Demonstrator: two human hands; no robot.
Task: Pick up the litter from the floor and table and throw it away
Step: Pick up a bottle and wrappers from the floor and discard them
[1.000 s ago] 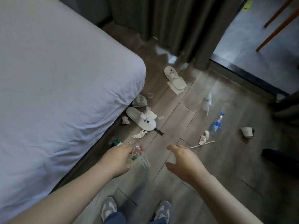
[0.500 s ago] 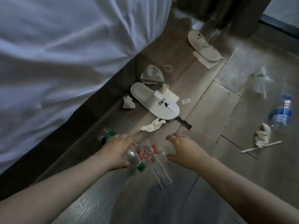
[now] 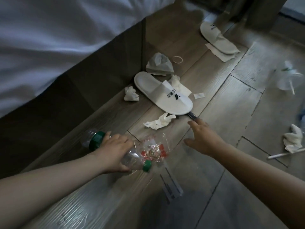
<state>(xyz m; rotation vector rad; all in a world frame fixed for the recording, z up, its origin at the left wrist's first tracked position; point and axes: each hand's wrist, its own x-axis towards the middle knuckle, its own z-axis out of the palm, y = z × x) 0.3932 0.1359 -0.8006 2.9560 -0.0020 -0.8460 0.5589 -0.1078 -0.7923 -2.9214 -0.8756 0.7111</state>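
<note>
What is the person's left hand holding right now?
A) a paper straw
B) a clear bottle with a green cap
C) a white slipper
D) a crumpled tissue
B: the left hand grips the green-capped clear bottle; the near slipper lies apart from it.

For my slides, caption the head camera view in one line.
Left hand holds a clear green-capped bottle; open right hand hovers by a crumpled tissue and white slipper.

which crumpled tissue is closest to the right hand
The tissue at the toe of the near slipper, just left of the right hand. The others sit against the bed base, behind that slipper, and far right by the straw.
</note>
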